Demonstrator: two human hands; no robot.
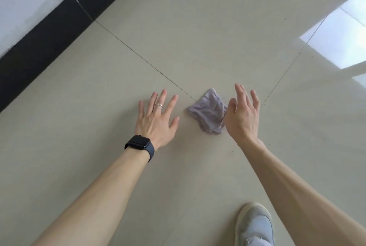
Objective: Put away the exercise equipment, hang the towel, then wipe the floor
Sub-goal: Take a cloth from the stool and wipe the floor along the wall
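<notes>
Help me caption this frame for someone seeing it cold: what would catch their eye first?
Two bare forearms reach forward over a pale tiled floor, the left hand and right hand both spread open. Between them a crumpled lilac cloth lies on the tiles at a grout joint, its right edge hidden behind the right hand. Next come the black watch on the left wrist and a pale shoe at the bottom right edge.

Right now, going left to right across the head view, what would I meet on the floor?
Black baseboard → left hand → cloth → right hand → window reflection.
</notes>
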